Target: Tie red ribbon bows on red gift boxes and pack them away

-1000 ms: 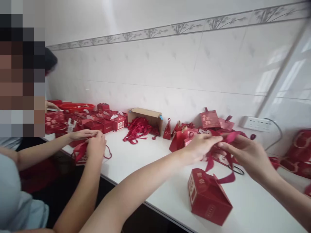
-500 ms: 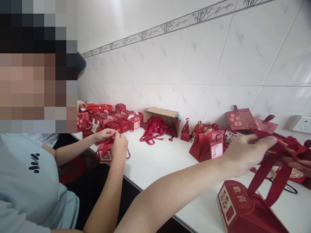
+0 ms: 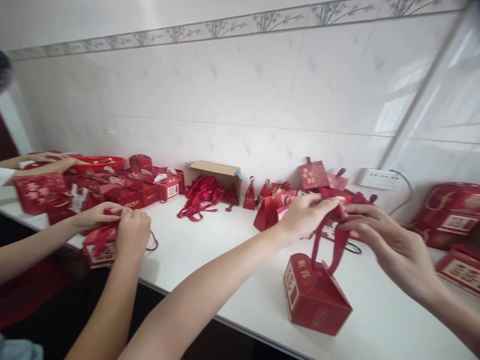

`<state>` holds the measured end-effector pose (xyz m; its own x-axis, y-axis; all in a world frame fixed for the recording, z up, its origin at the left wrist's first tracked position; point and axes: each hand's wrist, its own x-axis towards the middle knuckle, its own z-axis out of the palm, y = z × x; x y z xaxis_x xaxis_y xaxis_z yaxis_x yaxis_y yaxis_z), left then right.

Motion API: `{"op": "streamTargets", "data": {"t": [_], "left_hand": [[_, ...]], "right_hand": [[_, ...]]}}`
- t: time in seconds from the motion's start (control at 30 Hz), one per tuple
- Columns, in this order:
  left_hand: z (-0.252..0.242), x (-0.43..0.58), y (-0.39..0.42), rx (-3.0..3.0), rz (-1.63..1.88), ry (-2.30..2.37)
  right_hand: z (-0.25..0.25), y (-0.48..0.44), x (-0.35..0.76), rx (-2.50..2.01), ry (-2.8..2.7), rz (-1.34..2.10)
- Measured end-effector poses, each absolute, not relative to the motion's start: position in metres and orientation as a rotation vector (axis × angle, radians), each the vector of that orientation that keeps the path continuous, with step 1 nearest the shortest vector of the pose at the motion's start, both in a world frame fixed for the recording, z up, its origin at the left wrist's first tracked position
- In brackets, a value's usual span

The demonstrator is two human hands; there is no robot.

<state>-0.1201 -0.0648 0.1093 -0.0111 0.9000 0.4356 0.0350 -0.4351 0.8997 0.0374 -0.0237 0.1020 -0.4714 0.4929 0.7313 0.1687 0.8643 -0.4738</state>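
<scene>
A red gift box (image 3: 318, 297) with gold characters sits on the white table (image 3: 240, 272). Its dark red ribbon (image 3: 339, 247) rises in two strands from the top of the box to my hands. My left hand (image 3: 309, 212) pinches the ribbon above the box. On the other side, my right hand (image 3: 390, 237) has its fingertips at the same ribbon, close to the left fingertips. The exact finger contact is slightly blurred.
At left a co-worker's hands (image 3: 127, 225) hold a ribbon over another red box (image 3: 99, 250). Behind stand many red boxes (image 3: 138, 190), a cardboard box (image 3: 210, 170) of ribbons, small bags (image 3: 268, 207), and a power strip (image 3: 378, 179). More packages (image 3: 453, 215) lie at right.
The view has swung right, bringing my whole right hand and the red packages at right into sight. Both my hands remain at the ribbon, which now stands up above the box.
</scene>
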Motion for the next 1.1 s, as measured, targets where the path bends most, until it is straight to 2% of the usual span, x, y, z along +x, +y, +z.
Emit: {"op": "streamTargets", "data": {"t": [0.17,0.27,0.47,0.67,0.73,0.97,1.1], "left_hand": [[0.111,-0.125,-0.064,1.617,1.524,0.873],[0.117,-0.126,-0.069,1.694,1.495,0.933],[0.127,-0.124,-0.081,1.893,1.487,1.196],[0.125,-0.12,-0.082,1.937,1.515,1.364],[0.125,-0.119,-0.081,1.924,1.545,1.358],[0.126,-0.12,-0.08,1.9,1.632,1.294],[0.123,-0.118,-0.077,1.891,1.672,1.231]], "right_hand": [[0.108,-0.02,0.031,-0.593,-1.965,1.014],[0.107,-0.013,0.028,-0.505,-1.929,1.217],[0.106,-0.015,0.021,-0.473,-1.963,1.348],[0.101,-0.022,0.016,-0.578,-1.886,1.053],[0.1,-0.021,0.017,-0.509,-1.825,1.049],[0.104,-0.01,0.02,-0.367,-1.525,1.473],[0.104,-0.006,0.018,-0.372,-1.383,1.606]]}}
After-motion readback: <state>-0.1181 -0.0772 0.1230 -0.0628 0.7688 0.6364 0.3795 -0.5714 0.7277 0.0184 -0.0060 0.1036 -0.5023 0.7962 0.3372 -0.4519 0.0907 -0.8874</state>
